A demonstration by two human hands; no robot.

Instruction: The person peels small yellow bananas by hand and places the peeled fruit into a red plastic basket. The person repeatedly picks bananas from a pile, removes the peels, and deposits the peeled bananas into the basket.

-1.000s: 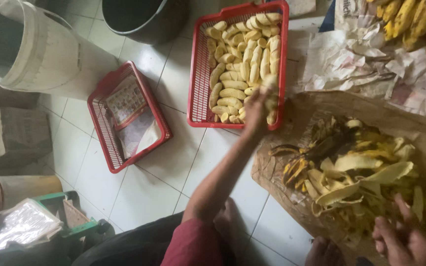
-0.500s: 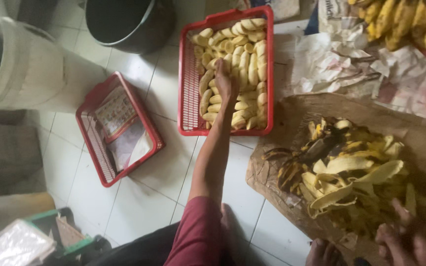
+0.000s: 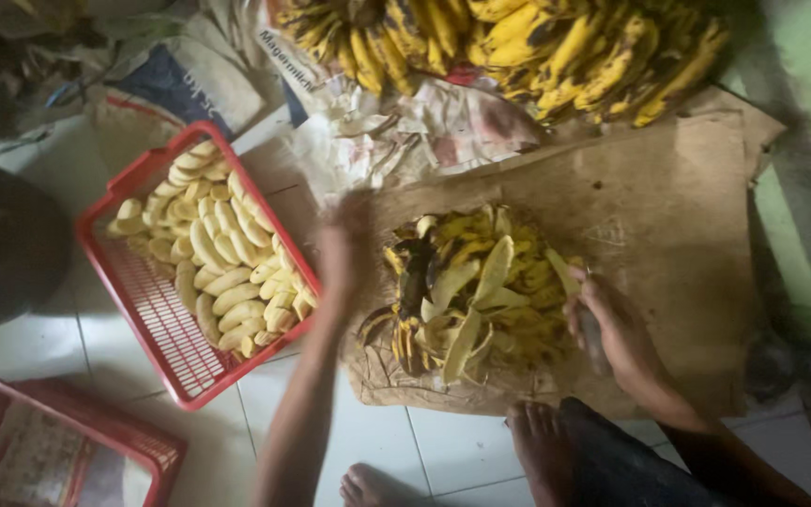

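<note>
While the blurred left hand point(image 3: 349, 249) hangs empty-gripped, right hand point(image 3: 604, 324) grips a knife point(image 3: 593, 333).

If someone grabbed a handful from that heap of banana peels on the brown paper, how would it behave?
The banana peels would probably flop and dangle, since the strips already curl and sag over each other. They look light for their bulk. The pale inner sides seem moist, so pieces may slip out; the loosely stacked heap would likely slump on the brown paper.

Left hand point(image 3: 347, 252) raised, blurred; right hand point(image 3: 607, 324) lowered, curled.
</note>
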